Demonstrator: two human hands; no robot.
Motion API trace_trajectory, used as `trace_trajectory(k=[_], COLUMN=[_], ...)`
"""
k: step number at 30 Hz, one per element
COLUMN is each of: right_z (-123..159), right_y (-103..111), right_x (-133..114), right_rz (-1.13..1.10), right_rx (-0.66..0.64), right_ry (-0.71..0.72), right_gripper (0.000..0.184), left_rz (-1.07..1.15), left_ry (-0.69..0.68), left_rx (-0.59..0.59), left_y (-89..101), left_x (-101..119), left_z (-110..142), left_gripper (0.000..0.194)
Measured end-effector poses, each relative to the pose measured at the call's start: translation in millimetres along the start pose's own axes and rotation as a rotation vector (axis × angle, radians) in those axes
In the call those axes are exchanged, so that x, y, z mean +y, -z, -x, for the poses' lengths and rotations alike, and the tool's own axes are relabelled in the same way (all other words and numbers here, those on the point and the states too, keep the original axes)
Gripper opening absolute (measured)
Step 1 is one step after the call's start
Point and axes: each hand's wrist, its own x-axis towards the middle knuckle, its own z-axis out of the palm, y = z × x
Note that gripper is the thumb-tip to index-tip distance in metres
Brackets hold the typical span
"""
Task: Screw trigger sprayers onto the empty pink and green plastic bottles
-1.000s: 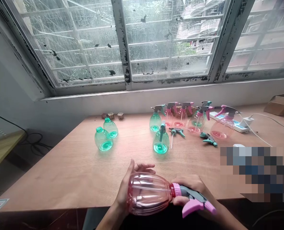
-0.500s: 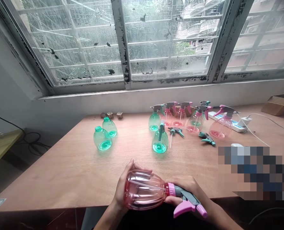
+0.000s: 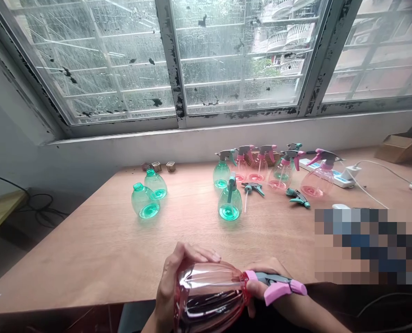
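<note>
A pink spray bottle [image 3: 211, 296] lies on its side at the table's near edge, its base toward the left and its head toward the right. My left hand [image 3: 173, 273] curls round the base end, fingers over the upper side. My right hand [image 3: 269, 265] grips the neck, with the thumb by the pink collar. The grey and pink trigger head [image 3: 284, 286] juts out past that hand. Beyond my hands stands a green spray bottle [image 3: 230, 206]. Left of it are two headless green bottles [image 3: 145, 201]. A loose trigger head [image 3: 253, 188] lies close by.
Several pink and green spray bottles [image 3: 258, 169] stand at the back near a white power strip [image 3: 341, 179]. Another loose trigger head [image 3: 298, 198] lies in front of them. Small brown blocks [image 3: 170, 166] sit at the back left, a cardboard box [image 3: 398, 148] at the far right.
The pink bottle has come nearer to me and turned about its length, so its trigger now points more to the right. My right thumb has shifted onto the collar.
</note>
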Motion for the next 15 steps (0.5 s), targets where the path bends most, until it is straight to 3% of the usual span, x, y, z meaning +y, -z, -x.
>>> trace_trajectory(k=[5,11,13,15], right_z=[4.4,-6.2,-10.2,-11.1], right_y=[-2.5,13.8,25.6,37.9], right_x=[-1.9,38.4,49.7,52.8], right_rz=[-0.142,-0.224,-0.280,-0.211], right_rx=[0.012,-0.051,-0.020,0.136], right_ry=[-0.063,0.028,0.088,0.155], right_gripper=[0.039,0.041,0.056,0.054], left_rz=[-0.077,-0.155,-0.187,-0.246], left_ry=[-0.116,-0.156,-0.157,-0.167], left_rx=[-0.012,-0.118,-0.117,-0.127], left_y=[-0.3,6.0,8.8,12.4], left_x=[5.6,3.0,-2.6,-8.6], left_z=[12.9,10.8,5.3,-0.9], left_gripper=[0.064,0.066,0.064,0.063])
